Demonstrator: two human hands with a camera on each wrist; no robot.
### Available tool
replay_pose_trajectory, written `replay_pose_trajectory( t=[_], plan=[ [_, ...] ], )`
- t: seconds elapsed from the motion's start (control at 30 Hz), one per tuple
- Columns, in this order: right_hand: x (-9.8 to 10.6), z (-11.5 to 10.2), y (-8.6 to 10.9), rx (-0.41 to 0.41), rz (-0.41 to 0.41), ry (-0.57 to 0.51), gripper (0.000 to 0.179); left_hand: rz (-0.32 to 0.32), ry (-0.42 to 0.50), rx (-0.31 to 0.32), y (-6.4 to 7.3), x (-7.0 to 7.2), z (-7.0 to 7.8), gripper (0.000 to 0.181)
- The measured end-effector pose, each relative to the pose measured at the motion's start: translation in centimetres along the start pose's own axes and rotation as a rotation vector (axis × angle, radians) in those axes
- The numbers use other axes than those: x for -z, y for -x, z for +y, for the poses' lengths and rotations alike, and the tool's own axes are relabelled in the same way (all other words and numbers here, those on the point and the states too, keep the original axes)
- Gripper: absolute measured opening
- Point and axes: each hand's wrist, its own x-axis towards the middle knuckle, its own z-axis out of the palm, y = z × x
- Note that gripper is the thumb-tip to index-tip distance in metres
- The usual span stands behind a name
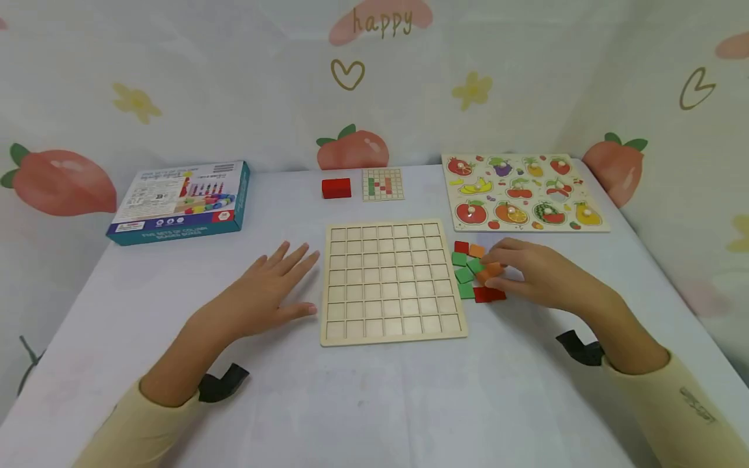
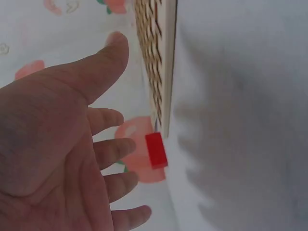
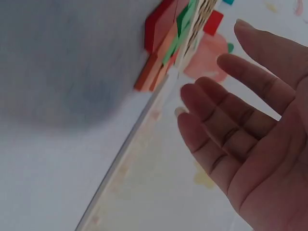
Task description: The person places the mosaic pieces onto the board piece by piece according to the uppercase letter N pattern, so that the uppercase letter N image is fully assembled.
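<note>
Lying well beyond the left hand (image 1: 266, 286), at the far left of the table (image 1: 374, 403), is a teal box (image 1: 181, 201) with printed pictures on its lid. The left hand itself rests flat on the cloth, palm down, fingers straight and spread, holding nothing; its thumb tip sits just beside the left edge of the wooden grid board (image 1: 391, 281). That board (every one of its square cells bare) lies between the two hands. Past it, farther from the person, a red block (image 1: 336, 188) sits beside a small pattern card (image 1: 383, 184) printed with red and green squares.

Just right of the board, a loose cluster of red, green and orange tiles (image 1: 471, 270) lies under the fingertips of the right hand (image 1: 541, 273). The fingers reach down over the orange pieces; the wrist view shows them fairly straight, and whether they actually pinch a tile cannot be told. Beyond the right hand, a fruit puzzle board (image 1: 521, 192) lies flat, well apart from the tiles.
</note>
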Motion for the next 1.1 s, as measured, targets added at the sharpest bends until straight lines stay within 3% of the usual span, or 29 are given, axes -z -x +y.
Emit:
replay_pose_trajectory(
  t=[0.13, 0.27, 0.63, 0.87, 1.1],
  plan=[
    [-1.0, -0.6, -1.0, 0.065, -0.041, -0.029, 0.017, -0.016, 0.033, -0.057, -0.8, -0.7, 0.5, 0.091],
    [-1.8, -1.2, -1.7, 0.109, -0.078, -0.03, 0.018, -0.052, 0.065, -0.062, -1.4, -1.2, 0.9, 0.097],
    [-2.7, -1.8, -2.2, 0.028, -0.08, -0.013, 0.019, -0.135, 0.113, -0.05, -2.0, -1.6, 1.2, 0.125],
    [-2.8, -2.0, -2.3, 0.002, -0.089, -0.025, 0.019, -0.113, 0.105, -0.072, -1.7, -1.6, 1.1, 0.127],
    [-2.7, -1.8, -2.2, -0.012, -0.081, -0.113, 0.023, -0.099, 0.134, -0.057, -1.5, -1.8, 1.5, 0.125]
  ],
)
